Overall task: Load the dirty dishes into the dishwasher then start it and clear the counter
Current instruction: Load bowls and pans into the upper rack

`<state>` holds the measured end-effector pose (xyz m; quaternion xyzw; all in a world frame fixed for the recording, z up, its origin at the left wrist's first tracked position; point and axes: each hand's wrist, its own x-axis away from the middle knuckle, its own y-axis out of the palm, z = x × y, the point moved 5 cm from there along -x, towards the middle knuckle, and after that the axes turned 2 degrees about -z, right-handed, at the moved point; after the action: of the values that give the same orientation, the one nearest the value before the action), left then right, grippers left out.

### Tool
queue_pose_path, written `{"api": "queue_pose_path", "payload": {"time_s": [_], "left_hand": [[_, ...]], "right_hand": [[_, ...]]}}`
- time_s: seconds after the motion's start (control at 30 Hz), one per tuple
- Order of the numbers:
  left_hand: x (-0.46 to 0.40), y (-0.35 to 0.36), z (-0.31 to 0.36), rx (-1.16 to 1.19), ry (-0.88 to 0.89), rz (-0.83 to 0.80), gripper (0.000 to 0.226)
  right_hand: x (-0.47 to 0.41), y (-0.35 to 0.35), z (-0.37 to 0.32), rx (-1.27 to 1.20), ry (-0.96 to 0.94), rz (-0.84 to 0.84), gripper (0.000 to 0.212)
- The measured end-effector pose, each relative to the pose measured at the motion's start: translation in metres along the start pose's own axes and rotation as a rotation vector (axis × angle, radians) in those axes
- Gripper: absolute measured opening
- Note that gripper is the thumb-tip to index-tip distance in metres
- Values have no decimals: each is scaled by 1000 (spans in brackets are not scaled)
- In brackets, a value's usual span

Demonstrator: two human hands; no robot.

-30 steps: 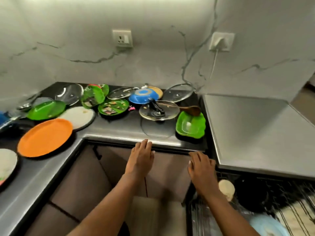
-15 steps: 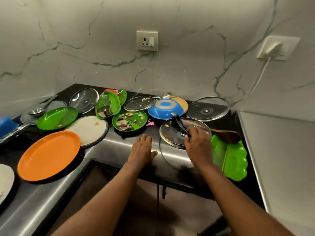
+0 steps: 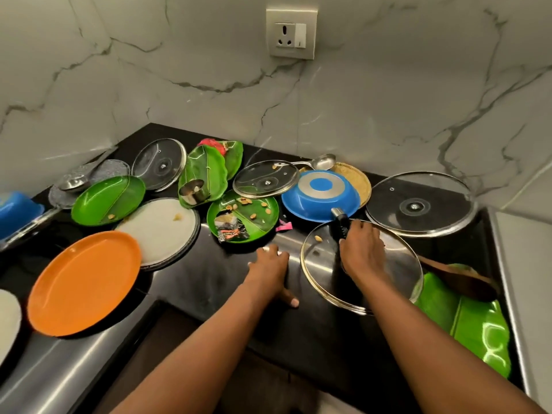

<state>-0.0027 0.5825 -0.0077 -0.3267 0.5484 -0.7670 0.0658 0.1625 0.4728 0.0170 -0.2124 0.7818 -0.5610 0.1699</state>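
Since half a second ago right hand [image 3: 363,249] has closed further over the black handle [image 3: 340,224] of the glass lid [image 3: 358,264], and the lid's near edge now looks tipped up off the counter [image 3: 215,273]; left hand [image 3: 268,265] stays flat on the counter, same spot. View has come closer and lower.

Right hand: fingers curled round the handle, grips it, back of hand up, wrist straight, forearm running in from near right. Left hand: palm down, fingers fairly straight and together pointing far, thumb spread toward near right, presses on the bare dark counter just left of the lid. Forearm comes from near centre.

Glass lid sits near-right of centre, its right rim over a green leaf-shaped plate [image 3: 472,321] and a brown wooden spoon [image 3: 460,282]. Just far of it: upside-down blue bowl [image 3: 319,198], larger glass lid [image 3: 418,204] to the far right. Left of the bowl: small glass lid [image 3: 265,179], round green plate [image 3: 242,216] with scraps and a wrapper. Further left: white plate [image 3: 164,231], orange plate [image 3: 86,282] overlapping its near edge, another green plate [image 3: 107,200], steel cup [image 3: 192,191] on a green leaf plate [image 3: 203,174], another glass lid [image 3: 158,164] far left. Ladle [image 3: 322,161] near the wall. Socket [image 3: 291,32] on marble wall.
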Motion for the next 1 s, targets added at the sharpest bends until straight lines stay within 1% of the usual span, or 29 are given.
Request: {"api": "queue_pose_path", "payload": {"time_s": [0.07,0.13,0.27,0.37,0.47,0.53,0.6,0.67,0.8,0.9,1.0], "left_hand": [[0,1,0,17,-3,6,101],[0,2,-1,25,-3,14,101],[2,5,-2,29,2,35,99],[5,8,-3,27,14,52,95],[9,14,-9,24,29,82,102],[15,18,-10,11,46,120,96],[27,21,-7,-4,56,178,78],[44,25,-2,-10,58,227,64],[89,42,1,49,100,352,60],[134,64,0,64,152,435,58],[181,89,10,30,256,506,52]], "right_hand": [[-3,-3,0,-102,45,-6,36],[-4,-8,0,-172,44,4,36],[5,-18,6,-148,53,6,37],[19,-28,13,-123,50,41,39],[35,-42,18,-173,60,99,40],[51,-53,21,-186,61,163,39],[70,-62,22,-207,36,245,36],[95,-69,25,-269,35,319,35],[173,-70,36,-305,99,441,40],[249,-59,45,-291,120,487,38],[329,-42,60,-274,163,477,34]]}}
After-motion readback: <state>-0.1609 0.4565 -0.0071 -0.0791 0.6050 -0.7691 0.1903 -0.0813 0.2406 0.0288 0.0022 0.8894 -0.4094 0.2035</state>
